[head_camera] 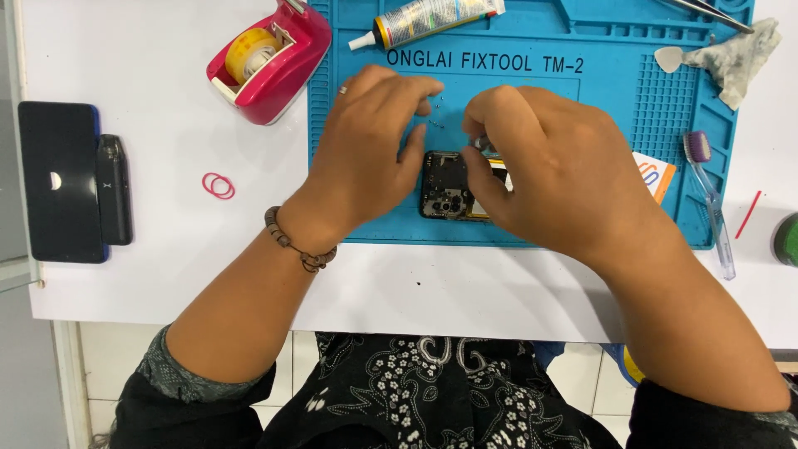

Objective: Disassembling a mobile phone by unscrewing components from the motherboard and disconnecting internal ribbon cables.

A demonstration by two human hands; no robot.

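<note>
- Two hands met over an opened phone [446, 185] lying on a blue work mat [615, 91]; its dark inner parts and camera cluster faced up, just under the fingertips.
- Right hand [549, 170] had its fingers curled tight around a small grey tool tip [482, 143], thumb and forefinger pinching it directly above the phone's upper edge; most of the phone's right half was hidden beneath this hand.
- Left hand [374, 141] lay loosely spread, gripping nothing; its thumb touched the phone's left edge, and the other fingers rested on the mat just above it, near a few tiny screws [434, 116]; a bead bracelet [295, 241] circled the wrist.
- Farther out on the mat lay a glue tube [428, 18] at the top, a toothbrush [708, 191] at the right edge, and an orange-and-white card [655, 175] partly under the right hand.
- Beyond the mat, on the white table [166, 274], sat a pink tape dispenser [270, 58], red rubber bands [219, 185], and a dark phone [62, 180] well apart on the left.
</note>
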